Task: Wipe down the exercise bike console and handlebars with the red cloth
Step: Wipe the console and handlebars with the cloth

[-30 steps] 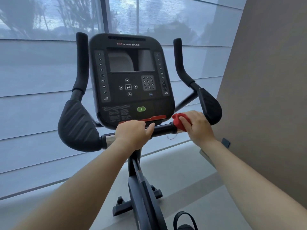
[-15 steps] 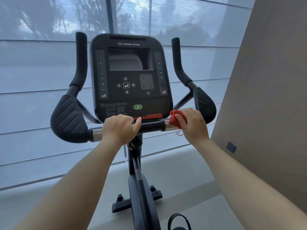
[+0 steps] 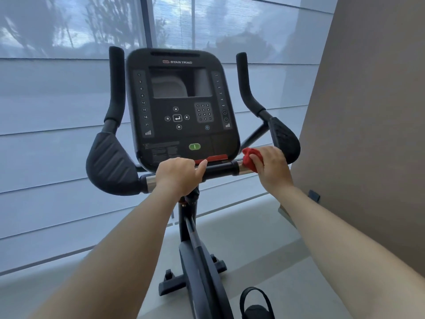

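Just one red cloth (image 3: 250, 159), one console (image 3: 181, 107).

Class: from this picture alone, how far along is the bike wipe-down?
Done: nothing provable; no wipe marks show. In hand: the right hand holds the red cloth against the crossbar, which the left hand grips. Left: apparently the console and upright grips, clear of the cloth.

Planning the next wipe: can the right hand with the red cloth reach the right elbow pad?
Probably yes. The right hand holds the red cloth on the bar just beside the right elbow pad, with nothing between them.
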`<state>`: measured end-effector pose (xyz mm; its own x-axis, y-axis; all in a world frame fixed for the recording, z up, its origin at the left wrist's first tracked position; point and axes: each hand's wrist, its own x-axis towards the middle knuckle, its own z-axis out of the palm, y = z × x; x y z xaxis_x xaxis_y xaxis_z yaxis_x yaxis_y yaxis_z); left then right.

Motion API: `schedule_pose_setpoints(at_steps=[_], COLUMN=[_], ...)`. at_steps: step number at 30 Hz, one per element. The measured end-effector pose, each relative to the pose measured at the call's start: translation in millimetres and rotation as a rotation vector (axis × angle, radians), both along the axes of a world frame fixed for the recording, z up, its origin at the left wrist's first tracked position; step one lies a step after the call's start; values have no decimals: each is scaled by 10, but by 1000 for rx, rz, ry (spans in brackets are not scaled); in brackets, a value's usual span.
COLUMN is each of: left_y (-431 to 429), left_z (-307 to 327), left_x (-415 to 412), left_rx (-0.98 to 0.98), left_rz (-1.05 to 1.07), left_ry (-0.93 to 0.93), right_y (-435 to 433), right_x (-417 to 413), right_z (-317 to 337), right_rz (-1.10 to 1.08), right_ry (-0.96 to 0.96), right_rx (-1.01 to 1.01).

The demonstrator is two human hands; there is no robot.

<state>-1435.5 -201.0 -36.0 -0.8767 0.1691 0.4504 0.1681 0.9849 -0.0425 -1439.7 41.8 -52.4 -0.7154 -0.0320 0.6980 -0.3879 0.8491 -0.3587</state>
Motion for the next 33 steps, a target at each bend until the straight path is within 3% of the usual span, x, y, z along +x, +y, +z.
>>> schedule_pose_setpoints(at_steps=[13,20,28,33], left_y=[60,192,334,318], left_z=[-34,-6,-63,-116], left_x=[-40,47,105,77], left_rx=[-27,56,-62,-36], left_rz=[55,119,146,144], left_ry=[50,27,111,191], right_y=[256,632,345,-44], right_x=[-191,-217,-110,-9], right_z=[4,-53,-246,-363], right_rz=[136,354,163,130], right_ry=[64,86,145,154], right_rx=[31,236,156,144])
